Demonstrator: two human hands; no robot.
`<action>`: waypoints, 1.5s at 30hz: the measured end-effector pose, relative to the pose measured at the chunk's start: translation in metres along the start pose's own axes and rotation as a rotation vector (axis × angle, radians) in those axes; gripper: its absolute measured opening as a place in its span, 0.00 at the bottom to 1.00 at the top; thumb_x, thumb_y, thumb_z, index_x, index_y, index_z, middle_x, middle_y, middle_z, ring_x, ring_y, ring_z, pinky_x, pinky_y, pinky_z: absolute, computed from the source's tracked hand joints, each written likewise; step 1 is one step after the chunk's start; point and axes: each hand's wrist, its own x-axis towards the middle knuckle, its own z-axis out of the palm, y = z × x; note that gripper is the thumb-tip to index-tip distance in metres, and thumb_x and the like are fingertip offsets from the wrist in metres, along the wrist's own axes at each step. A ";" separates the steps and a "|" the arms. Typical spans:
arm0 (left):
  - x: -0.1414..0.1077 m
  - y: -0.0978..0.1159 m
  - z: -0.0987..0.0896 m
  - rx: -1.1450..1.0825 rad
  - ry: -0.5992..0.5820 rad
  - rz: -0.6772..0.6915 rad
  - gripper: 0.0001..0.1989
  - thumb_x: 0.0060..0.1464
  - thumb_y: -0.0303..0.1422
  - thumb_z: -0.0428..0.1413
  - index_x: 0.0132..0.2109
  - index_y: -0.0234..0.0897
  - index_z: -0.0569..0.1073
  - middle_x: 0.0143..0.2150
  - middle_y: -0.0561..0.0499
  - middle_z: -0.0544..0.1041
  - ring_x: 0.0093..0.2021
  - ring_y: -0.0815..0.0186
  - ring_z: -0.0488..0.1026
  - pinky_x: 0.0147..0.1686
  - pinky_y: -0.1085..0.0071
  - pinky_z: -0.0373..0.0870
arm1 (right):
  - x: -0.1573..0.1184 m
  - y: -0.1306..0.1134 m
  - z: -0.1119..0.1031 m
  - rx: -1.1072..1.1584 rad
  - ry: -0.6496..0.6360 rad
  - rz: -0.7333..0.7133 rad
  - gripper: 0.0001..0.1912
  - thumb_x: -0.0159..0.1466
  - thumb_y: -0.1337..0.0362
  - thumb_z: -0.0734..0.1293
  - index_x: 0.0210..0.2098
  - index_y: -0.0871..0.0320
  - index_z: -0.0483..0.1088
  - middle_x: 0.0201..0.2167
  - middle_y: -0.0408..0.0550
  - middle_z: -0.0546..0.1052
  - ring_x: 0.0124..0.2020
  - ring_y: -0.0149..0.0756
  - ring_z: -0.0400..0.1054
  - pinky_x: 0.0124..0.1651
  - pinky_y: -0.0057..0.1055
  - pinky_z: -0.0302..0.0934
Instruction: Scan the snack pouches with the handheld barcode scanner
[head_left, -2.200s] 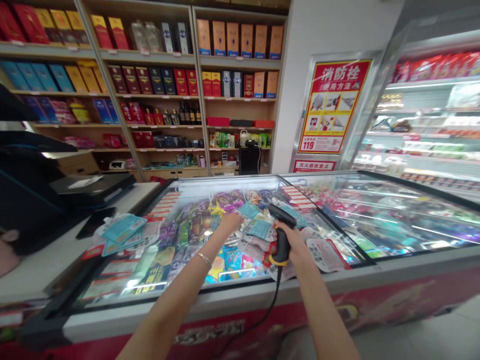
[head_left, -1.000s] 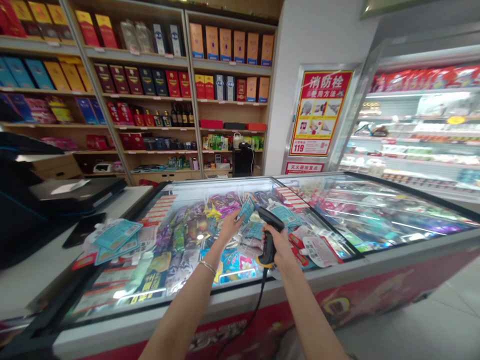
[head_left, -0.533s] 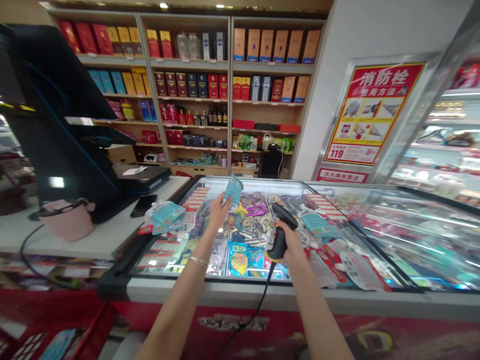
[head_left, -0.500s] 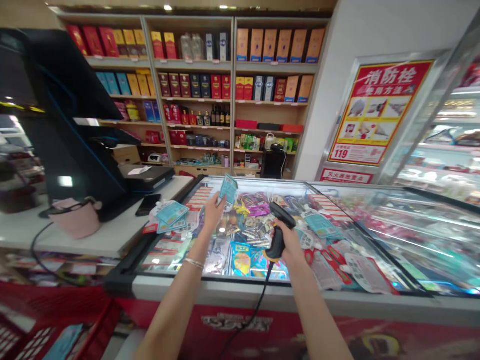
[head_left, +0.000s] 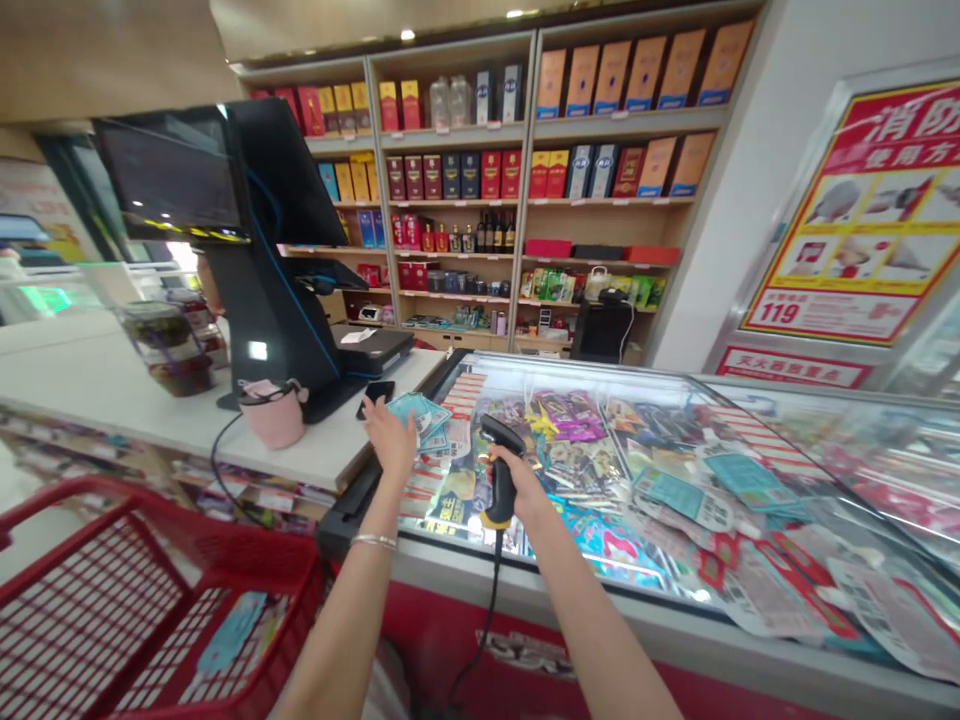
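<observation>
Head camera: the right hand point(head_left: 525, 490) is closed round the handle of a black corded barcode scanner point(head_left: 501, 478), whose long axis stands nearly upright, its nose tilted up and away to the left, above the glass-topped chest freezer point(head_left: 637, 625). Its cable point(head_left: 486, 620) hangs down past the freezer's front. The left hand point(head_left: 388, 442), open with fingers spread, is at the teal-labelled packets point(head_left: 417, 414) on the freezer's counter-side edge; a red-and-yellow wall poster point(head_left: 847, 215) shows 119.
</observation>
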 end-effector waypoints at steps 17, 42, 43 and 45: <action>-0.016 -0.015 0.004 0.117 -0.160 0.065 0.24 0.63 0.40 0.39 0.56 0.35 0.72 0.63 0.42 0.64 0.65 0.53 0.55 0.62 0.52 0.51 | 0.012 0.021 -0.003 -0.016 0.027 0.039 0.05 0.54 0.71 0.68 0.22 0.63 0.69 0.17 0.47 0.74 0.13 0.25 0.63 0.19 0.21 0.61; -0.024 -0.033 0.020 0.389 -0.370 0.105 0.36 0.58 0.52 0.45 0.67 0.36 0.54 0.70 0.31 0.40 0.69 0.43 0.39 0.61 0.41 0.42 | 0.007 0.023 -0.004 -0.005 0.001 -0.017 0.04 0.50 0.70 0.70 0.23 0.63 0.70 0.17 0.47 0.74 0.14 0.27 0.63 0.18 0.23 0.61; -0.025 -0.031 0.021 0.392 -0.385 0.130 0.37 0.57 0.52 0.45 0.67 0.36 0.54 0.70 0.31 0.40 0.69 0.43 0.38 0.62 0.41 0.42 | 0.007 0.023 -0.003 -0.011 0.000 -0.018 0.04 0.50 0.70 0.70 0.23 0.63 0.70 0.17 0.47 0.74 0.14 0.27 0.63 0.18 0.23 0.61; -0.025 -0.027 0.022 0.395 -0.415 0.150 0.37 0.57 0.52 0.45 0.67 0.36 0.54 0.70 0.32 0.39 0.69 0.43 0.36 0.62 0.41 0.41 | 0.007 0.023 -0.002 -0.019 0.003 -0.018 0.04 0.50 0.70 0.70 0.23 0.63 0.70 0.17 0.47 0.74 0.13 0.27 0.63 0.18 0.23 0.60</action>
